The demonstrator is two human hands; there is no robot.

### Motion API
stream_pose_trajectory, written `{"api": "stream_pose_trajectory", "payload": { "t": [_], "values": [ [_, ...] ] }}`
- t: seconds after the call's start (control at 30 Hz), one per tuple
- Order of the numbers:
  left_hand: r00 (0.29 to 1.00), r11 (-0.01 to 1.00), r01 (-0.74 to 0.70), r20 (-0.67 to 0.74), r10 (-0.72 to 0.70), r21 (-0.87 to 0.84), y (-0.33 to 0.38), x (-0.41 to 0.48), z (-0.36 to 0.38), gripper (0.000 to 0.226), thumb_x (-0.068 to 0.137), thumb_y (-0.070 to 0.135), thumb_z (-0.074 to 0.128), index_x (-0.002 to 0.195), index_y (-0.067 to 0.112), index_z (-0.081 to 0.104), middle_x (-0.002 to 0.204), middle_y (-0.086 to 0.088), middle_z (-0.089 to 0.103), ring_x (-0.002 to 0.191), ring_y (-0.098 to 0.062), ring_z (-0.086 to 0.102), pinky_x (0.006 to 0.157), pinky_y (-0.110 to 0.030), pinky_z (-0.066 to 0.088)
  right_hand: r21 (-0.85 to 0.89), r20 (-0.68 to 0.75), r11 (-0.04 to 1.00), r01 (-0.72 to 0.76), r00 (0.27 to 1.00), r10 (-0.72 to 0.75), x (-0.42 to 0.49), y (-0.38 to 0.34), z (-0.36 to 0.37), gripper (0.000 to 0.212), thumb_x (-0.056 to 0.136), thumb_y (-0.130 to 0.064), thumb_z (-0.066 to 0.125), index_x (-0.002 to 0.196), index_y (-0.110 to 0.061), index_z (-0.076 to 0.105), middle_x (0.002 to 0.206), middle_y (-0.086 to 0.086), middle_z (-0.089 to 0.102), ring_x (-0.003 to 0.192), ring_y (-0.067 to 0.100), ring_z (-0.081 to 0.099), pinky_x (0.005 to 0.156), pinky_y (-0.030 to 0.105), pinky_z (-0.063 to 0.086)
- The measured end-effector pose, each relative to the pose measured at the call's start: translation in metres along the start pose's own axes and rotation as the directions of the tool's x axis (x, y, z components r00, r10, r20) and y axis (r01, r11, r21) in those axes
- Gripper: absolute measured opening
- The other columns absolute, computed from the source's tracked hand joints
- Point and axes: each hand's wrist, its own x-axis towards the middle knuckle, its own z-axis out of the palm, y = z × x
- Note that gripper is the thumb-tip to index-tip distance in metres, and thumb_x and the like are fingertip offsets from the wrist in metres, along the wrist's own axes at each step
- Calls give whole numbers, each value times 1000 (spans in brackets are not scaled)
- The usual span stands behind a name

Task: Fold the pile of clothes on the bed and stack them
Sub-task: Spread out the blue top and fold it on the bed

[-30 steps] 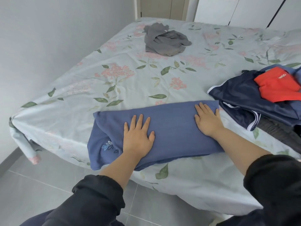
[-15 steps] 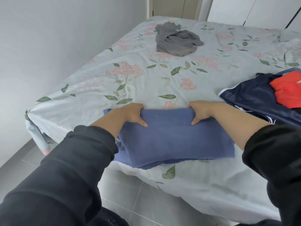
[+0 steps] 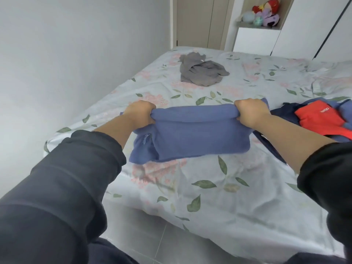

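Observation:
A folded blue garment (image 3: 192, 134) with a small embroidered leaf hangs lifted over the bed (image 3: 209, 187), its lower edge near the floral sheet. My left hand (image 3: 141, 114) grips its upper left corner. My right hand (image 3: 249, 113) grips the upper right corner. A crumpled grey garment (image 3: 202, 72) lies far back on the bed. At the right edge is a pile with a navy garment (image 3: 282, 113) and a red garment (image 3: 322, 119) on top.
A white wall (image 3: 66, 63) runs along the bed's left side. Beige closet doors (image 3: 198, 21) and a shelf of plush toys (image 3: 262, 14) stand beyond the far end. Grey floor tiles (image 3: 171, 242) show below the near bed edge.
My hands went from pressing flat on the blue garment to gripping its far edge, then lifted it off the sheet and carried it further onto the bed. The view tilted upward.

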Motion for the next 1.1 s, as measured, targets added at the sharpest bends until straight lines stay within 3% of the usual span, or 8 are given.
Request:
{"api": "stream_pose_trajectory", "payload": {
  "t": [0.13,0.23,0.37,0.5,0.7,0.83,0.97,1.1],
  "values": [
    [948,990,-40,-307,80,135,8,-8,-21,20,80,8,53,67,13,39,62,-2,40,61,-27,43,55,-32,28,-49,-237,999,-20,971,8,-10,12,-26,20,76,4,53,82,-10,41,75,13,53,64,28,38,74,36,32],
    [936,964,-98,-307,174,246,13,-26,-4,9,80,3,55,89,5,57,87,-13,56,79,-33,56,58,-36,32,-77,-242,997,-13,970,-6,-33,14,-9,17,77,2,56,90,-6,51,80,14,56,73,30,51,84,38,31],
    [977,872,-214,110,184,440,28,-63,56,26,90,6,45,113,13,55,119,-7,53,109,-26,54,80,-37,44,-41,-264,989,144,953,-149,-97,3,48,18,63,3,71,78,-2,60,73,19,61,69,34,61,73,40,40],
    [899,811,-407,339,276,419,39,-105,103,22,89,20,48,109,17,58,116,-1,53,106,-22,52,75,-30,36,112,141,974,199,967,-214,-151,-8,109,17,79,-10,54,95,-7,60,100,9,55,98,28,53,81,35,36],
    [962,976,-157,199,185,-149,54,-81,79,31,94,27,39,80,17,65,84,2,60,91,-21,56,81,-30,39,624,-9,776,-89,993,121,-141,9,111,14,84,-5,51,88,-7,64,97,6,58,91,25,55,81,36,44],
    [996,1000,-14,94,13,7,77,-63,104,46,100,36,29,144,22,36,147,-3,35,135,-25,29,108,-43,29,683,104,566,-461,829,549,-109,15,108,29,93,-14,46,115,1,58,122,23,52,112,37,49,95,38,36],
    [955,971,236,188,-229,-19,68,-56,132,55,100,46,18,151,28,13,159,-2,10,145,-25,6,115,-51,10,651,486,252,-716,648,586,-83,20,110,50,95,-29,50,130,7,47,131,22,52,121,37,49,95,38,37],
    [866,842,493,33,-499,-219,37,-54,133,58,98,40,33,149,17,17,155,-10,18,142,-31,15,113,-51,18,727,584,54,-684,658,476,-68,20,105,14,85,-18,64,95,-9,62,92,8,63,88,27,58,74,32,41]
  ]
}}
